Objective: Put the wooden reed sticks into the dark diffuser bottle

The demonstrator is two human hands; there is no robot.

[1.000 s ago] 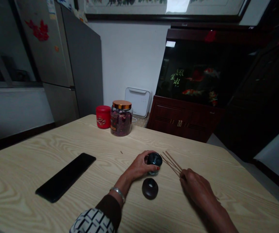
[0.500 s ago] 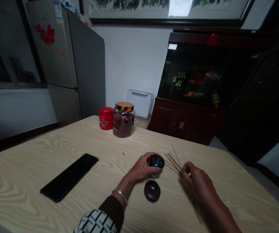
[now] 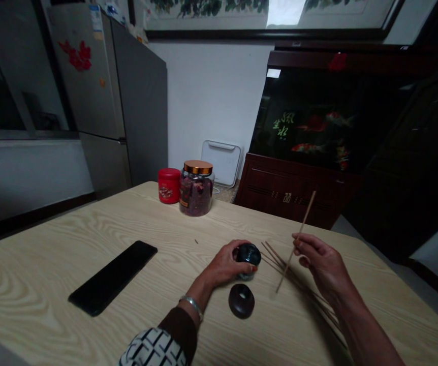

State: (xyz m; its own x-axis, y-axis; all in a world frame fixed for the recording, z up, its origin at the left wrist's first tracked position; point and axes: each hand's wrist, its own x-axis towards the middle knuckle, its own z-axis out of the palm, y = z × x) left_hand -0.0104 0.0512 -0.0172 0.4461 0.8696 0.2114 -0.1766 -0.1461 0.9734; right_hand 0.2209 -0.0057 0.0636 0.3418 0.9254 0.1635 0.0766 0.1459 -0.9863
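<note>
My left hand (image 3: 228, 265) is wrapped round a small dark glass bottle (image 3: 249, 254) standing on the table. Just in front of that bottle lies a round dark brown cap (image 3: 241, 301) with a hole in its middle. Between the fingertips of my right hand (image 3: 320, 256) is one thin brown stick (image 3: 303, 222), held up at a slant above the table. Beneath that hand several more thin sticks (image 3: 274, 254) lie on the wood, partly hidden by the hand and forearm.
A black phone (image 3: 114, 277) lies on the wooden table (image 3: 158, 325) at the left. Toward the back edge stand a red jar (image 3: 169, 186) and a big jar of dried petals (image 3: 196, 190) with a copper lid. A tiny brown fragment (image 3: 196, 241) lies mid-table.
My right hand has risen from the bundle of sticks and now holds a single one upright at a slant. My left hand stays on the bottle.
</note>
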